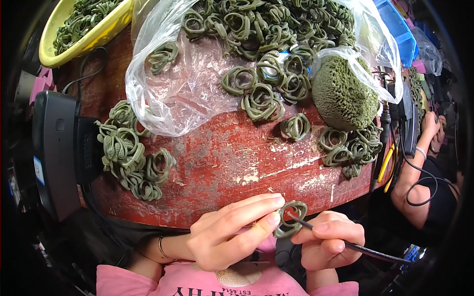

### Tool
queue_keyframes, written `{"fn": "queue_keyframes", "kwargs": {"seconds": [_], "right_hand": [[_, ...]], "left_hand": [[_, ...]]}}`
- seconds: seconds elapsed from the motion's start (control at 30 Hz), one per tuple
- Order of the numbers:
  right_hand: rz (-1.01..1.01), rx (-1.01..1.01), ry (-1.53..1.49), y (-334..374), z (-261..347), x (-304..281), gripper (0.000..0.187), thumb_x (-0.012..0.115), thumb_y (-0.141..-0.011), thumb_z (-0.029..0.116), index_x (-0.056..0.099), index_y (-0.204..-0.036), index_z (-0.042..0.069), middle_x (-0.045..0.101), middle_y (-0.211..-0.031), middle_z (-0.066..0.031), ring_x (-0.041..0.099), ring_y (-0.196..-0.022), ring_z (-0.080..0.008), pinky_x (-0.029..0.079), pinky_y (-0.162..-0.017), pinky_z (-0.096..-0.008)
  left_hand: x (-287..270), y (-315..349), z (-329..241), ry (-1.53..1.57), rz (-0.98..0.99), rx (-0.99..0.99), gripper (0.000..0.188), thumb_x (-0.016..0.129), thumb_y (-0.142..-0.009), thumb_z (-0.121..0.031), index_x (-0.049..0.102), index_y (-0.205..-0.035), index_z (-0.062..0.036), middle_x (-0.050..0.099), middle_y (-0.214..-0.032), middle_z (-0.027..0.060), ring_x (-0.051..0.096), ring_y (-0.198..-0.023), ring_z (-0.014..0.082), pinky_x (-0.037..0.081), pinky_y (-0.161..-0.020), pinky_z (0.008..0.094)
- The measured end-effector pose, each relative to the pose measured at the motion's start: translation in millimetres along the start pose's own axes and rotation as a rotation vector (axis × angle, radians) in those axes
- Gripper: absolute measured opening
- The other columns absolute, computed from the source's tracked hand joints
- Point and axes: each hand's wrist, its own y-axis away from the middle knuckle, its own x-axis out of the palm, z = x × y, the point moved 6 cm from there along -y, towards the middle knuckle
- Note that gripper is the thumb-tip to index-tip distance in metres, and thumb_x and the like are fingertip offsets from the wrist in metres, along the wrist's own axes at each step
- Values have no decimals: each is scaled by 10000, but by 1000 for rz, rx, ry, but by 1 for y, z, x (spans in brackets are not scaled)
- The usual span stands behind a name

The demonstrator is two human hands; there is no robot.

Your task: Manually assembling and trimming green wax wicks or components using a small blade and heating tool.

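Observation:
Close to the near edge of the table, my left hand (pixel 232 229) pinches a dark green ring-shaped piece (pixel 302 211) between thumb and fingers. My right hand (pixel 330 239) is closed round a thin, dark, pen-like tool (pixel 368 249), which slants down to the right. Its narrow tip reaches to the ring's opening; whether it touches the ring I cannot tell. Similar green rings lie in a cluster (pixel 121 148) at the left, in another cluster (pixel 358 143) at the right, and in a large heap (pixel 242 24) at the far side.
A clear plastic bag (pixel 182 111) spreads under the far heap. Beside it stands a rough green block (pixel 340 93). A yellow basin (pixel 49 52) holds more rings; a black device (pixel 57 153) stands at left. Blue tray (pixel 397 32), yellow-handled tool (pixel 385 163), cables and another person's hands (pixel 430 127) are at right.

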Motion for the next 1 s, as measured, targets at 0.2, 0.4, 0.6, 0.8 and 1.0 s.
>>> {"fn": "queue_keyframes", "kwargs": {"seconds": [0.2,0.4,0.6,0.8,1.0], "right_hand": [[42,102,-85,7,-7,-3,285,492,-893,237,497,-889,-48,584,-566,-88,576,-451,-179,470,-415,-262],[-21,84,-8,6,-4,-6,281,486,-895,233,496,-905,-47,582,-565,-91,568,-441,-173,457,-402,-256],[30,190,-154,9,-9,-4,235,471,-896,186,513,-879,-45,584,-565,-83,568,-443,-160,453,-398,-247],[-28,467,-368,10,-18,-8,286,455,-905,208,553,-783,-31,575,-537,-91,541,-428,-129,422,-379,-227],[-71,355,-223,7,-16,-6,308,438,-914,217,527,-792,-52,560,-525,-103,516,-407,-120,403,-371,-219]], "left_hand": [[1,0,-1,-7,-27,25,298,596,-640,150,551,-916,47,593,-920,229,630,-801,343,551,-679,362],[0,1,-3,-6,33,131,209,596,-730,-3,571,-905,109,572,-954,269,612,-852,345,540,-717,338],[-2,0,-6,-40,59,150,196,597,-726,13,568,-894,112,574,-939,270,613,-846,343,542,-715,337],[0,1,-5,-29,15,144,203,595,-729,9,565,-900,114,571,-946,273,612,-849,347,542,-718,338],[1,2,-5,-40,10,161,210,591,-735,6,563,-913,114,569,-956,269,610,-856,347,541,-722,337]]}}
